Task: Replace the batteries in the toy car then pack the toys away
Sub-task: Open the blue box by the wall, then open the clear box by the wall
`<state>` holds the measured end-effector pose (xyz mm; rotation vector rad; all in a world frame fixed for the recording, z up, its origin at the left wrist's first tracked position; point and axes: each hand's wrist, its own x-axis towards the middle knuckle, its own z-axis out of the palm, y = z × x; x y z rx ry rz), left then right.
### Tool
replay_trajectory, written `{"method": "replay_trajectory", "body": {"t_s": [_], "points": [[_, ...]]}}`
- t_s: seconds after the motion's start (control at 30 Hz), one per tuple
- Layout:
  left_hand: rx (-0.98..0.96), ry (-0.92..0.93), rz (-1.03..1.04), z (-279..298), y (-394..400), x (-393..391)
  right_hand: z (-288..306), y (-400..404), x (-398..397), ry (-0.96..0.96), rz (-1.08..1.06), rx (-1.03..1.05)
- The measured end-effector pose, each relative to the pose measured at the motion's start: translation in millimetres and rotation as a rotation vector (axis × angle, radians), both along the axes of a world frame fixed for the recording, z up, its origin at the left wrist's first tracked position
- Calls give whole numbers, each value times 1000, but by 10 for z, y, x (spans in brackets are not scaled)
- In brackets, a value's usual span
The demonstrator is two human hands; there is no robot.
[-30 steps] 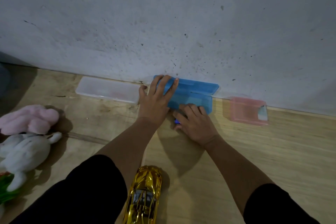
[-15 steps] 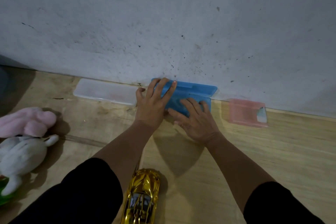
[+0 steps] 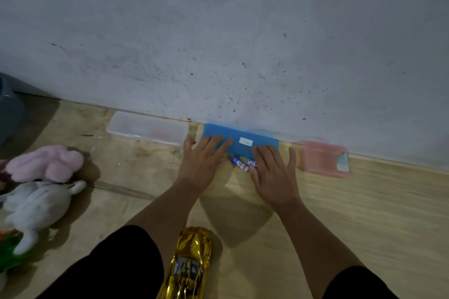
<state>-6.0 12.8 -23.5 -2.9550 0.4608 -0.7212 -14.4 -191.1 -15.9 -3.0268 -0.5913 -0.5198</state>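
**Blue case now lid-down, batteries out beside it**

Change from half a second ago: the blue case [image 3: 240,139] lay open with its lid toward the wall; now it shows one flat blue face with a small white label [image 3: 245,142], so it reads as shut or flipped over (cannot tell which). Two batteries [image 3: 243,165] now lie on the wooden surface just near of the case, between the hands; they were hidden under the right hand before.

Left hand [image 3: 202,160]: fingers straight, spread, pressing flat on the left part of the case, holding nothing. Right hand [image 3: 273,172]: also flat and wide, fingertips on the case's right near edge, palm just right of the batteries and possibly touching one; not gripping anything.

Gold toy car [image 3: 188,266] sits near the person, at the bottom centre, well apart from the batteries, untouched. Clear case [image 3: 147,127] lies left of the blue one against the wall, pink case [image 3: 324,159] to its right. Pink plush [image 3: 46,162] and white plush [image 3: 36,206] lie far left, not packed.

Judgement: fresh batteries look fetched; the swap in the car is not started, and packing is still to come.
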Motion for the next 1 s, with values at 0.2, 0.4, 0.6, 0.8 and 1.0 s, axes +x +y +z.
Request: {"method": "replay_trajectory", "body": {"t_s": [0.2,0.4,0.6,0.8,1.0], "points": [[-101,153,-1,156,27,12,180,210,220,-71,2,-30],[-102,140,153,314,918,-52,357,1015,261,-135,187,-128],[-105,245,208,338,1803,-54,154,2071,166,-16,281,-111],[-247,237,194,294,1907,147,146,2354,281,2,194,-132],[-224,85,118,199,2016,275,124,2394,339,-16,177,-167]]}}
